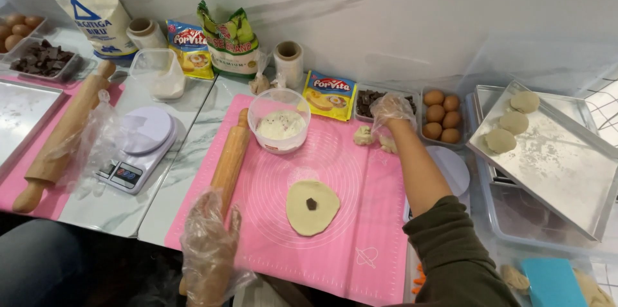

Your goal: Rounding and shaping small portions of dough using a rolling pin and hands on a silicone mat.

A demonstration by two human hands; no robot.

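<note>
Along the far wall stand 2 yellow-blue packets [190, 48], a green bag [229, 40] and a white flour sack [96, 11]; the gloved right hand [391, 111], fingers curled together, reaches the chocolate tray [368, 101], while the left hand [207, 242] hovers, fingers apart, beside the rolling pin [230, 159].

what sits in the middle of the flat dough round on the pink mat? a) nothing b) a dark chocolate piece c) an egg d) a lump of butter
b: a small dark chocolate piece lies at the centre of the flat dough round on the pink mat; the eggs stay in their tray behind it.
</note>
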